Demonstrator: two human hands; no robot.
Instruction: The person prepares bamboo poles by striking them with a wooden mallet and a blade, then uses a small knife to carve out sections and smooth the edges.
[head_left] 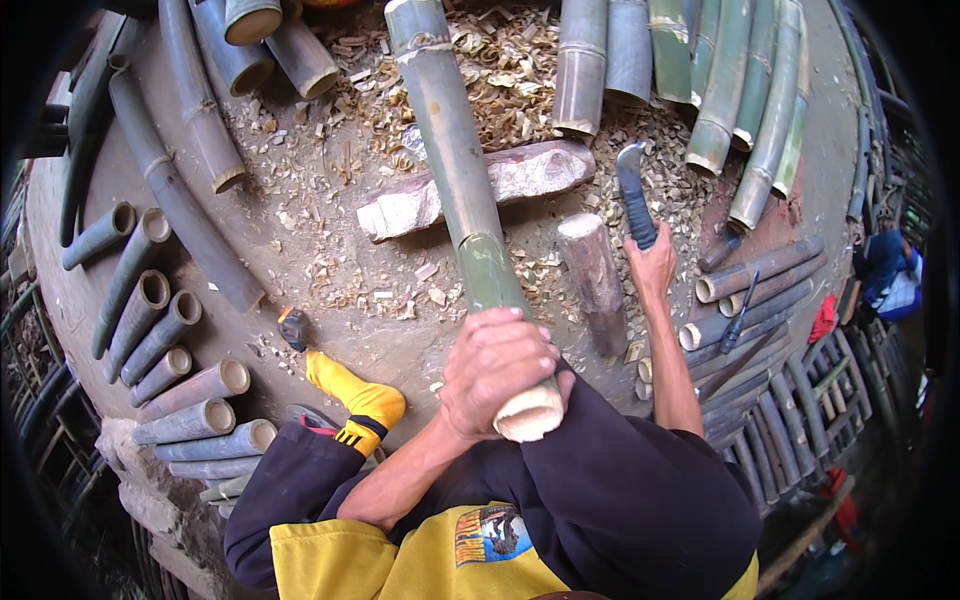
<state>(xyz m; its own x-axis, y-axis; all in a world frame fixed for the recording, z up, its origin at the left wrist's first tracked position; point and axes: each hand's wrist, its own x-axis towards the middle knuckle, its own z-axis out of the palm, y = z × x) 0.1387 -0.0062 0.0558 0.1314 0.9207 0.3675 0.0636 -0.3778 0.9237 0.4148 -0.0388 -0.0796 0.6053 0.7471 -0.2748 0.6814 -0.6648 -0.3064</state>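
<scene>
**Bamboo pole braced on a log, chopping knife raised**

On the dirt floor (pixel 330 230), strewn with pale wood chips (pixel 480 70), a long green bamboo pole (pixel 455 170) runs from the top of the view down toward the person. It crosses over a rough, pale split log (pixel 540 170) that lies crosswise beneath it. The left hand (pixel 495 370) is wrapped tight around the pole close to its cut, cream-coloured near end, which rests against the dark trouser leg (pixel 620 480). The right hand (pixel 652 262) is closed on the blue-wrapped handle of a curved-tipped chopping knife (pixel 633 195), held blade up to the right of the pole and clear of it. Between pole and knife hand, a short, stubby round wooden block (pixel 595 280) lies on the ground. A foot in a yellow sock (pixel 360 400) stretches out at the left, near a small dark tool head (pixel 293 328). Cut grey-green bamboo tubes (pixel 160 330) are stacked along the left edge, more green lengths (pixel 750 110) lean at the upper right, and a further row of tubes (pixel 760 290) lies at the right. Another person in blue (pixel 890 270) is at the far right rim.
</scene>
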